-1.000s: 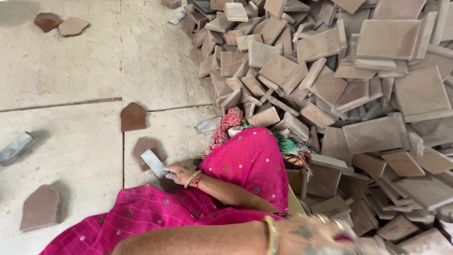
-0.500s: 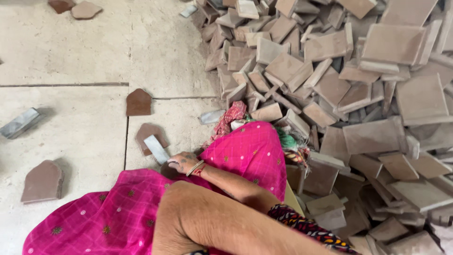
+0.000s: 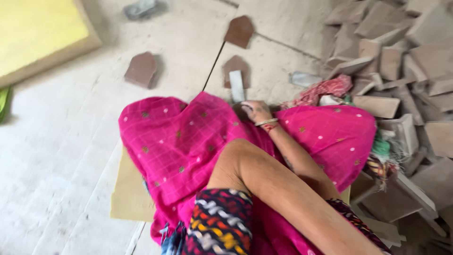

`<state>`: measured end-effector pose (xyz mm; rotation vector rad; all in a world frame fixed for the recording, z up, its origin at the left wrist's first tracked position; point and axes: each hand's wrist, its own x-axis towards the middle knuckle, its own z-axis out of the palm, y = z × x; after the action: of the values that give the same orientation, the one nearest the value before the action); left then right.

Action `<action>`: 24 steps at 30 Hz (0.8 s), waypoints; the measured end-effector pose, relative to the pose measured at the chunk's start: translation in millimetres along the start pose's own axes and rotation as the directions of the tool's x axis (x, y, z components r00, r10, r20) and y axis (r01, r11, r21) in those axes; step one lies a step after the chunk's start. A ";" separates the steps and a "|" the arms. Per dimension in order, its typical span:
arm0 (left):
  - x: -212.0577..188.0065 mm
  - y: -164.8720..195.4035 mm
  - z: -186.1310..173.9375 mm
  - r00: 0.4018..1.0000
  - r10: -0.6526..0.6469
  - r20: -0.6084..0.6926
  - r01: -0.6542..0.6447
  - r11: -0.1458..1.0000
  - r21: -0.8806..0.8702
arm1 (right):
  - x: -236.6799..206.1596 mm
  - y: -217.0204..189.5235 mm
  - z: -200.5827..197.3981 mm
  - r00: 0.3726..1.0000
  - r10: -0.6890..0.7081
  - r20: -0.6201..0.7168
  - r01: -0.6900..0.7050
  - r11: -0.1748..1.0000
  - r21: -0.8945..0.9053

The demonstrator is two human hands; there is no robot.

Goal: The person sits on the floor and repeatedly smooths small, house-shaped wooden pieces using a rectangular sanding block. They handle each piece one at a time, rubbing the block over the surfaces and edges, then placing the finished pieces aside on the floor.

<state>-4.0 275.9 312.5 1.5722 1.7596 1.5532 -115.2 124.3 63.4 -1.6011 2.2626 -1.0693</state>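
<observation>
Obs. 1: The bar, flat, pale grey and short, stands just past the knee fold, its far end pointing away from the body over the floor. It overlaps the near edge of a brown arch-shaped piece. I judge it is parked there so it stays ready to hand.

Obs. 2: The right hand is closed around the bar's near end, wrist with bangles resting on the pink cloth. The lap gives the wrist a prop, which would explain the low, relaxed grip. I read it as the right from how the forearm comes in; the view is blurred.

Obs. 3: The left hand is not visible. Only that arm crosses the foreground and runs off the lower right edge, so the two hands are well apart.

Obs. 4: Two more arch pieces lie flat and spaced apart on the floor, probably set out singly so each can be picked up cleanly.

Obs. 5: A loose pile of tiles sits on the right, within reach of the crossing arm. A red rag lies between pile and knee. A cardboard sheet serves as a seat pad. A yellow board is at the far left.
</observation>
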 end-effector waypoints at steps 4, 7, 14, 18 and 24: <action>-39.5 -28.8 -22.2 0.990 -0.042 -0.138 0.039 0.999 -0.027 | -4.0 7.9 7.6 0.999 0.033 0.017 -0.033 0.999 -0.004; -167.7 -77.5 -55.9 0.842 -0.269 -0.468 0.289 0.957 -0.031 | -10.0 17.3 16.9 0.989 0.141 -0.037 -0.143 0.988 -0.054; -440.4 -89.5 -34.8 -0.325 -0.741 -0.587 0.945 -0.270 -0.182 | -10.3 28.4 26.0 0.984 0.139 -0.116 -0.131 0.989 0.071; -447.5 -105.1 -21.7 -0.389 -0.651 -0.652 0.919 -0.322 -0.227 | -8.2 27.8 24.2 0.971 0.220 -0.094 -0.206 0.969 0.139; -455.0 -118.1 -27.6 -0.349 -0.862 -0.367 0.920 -0.389 0.038 | -14.4 34.9 26.8 0.982 0.176 -0.063 -0.167 0.978 0.123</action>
<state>72.0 -100.5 39.9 -0.5708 2.2647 0.2890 -121.8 130.6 18.0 -1.3156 2.2874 -1.2082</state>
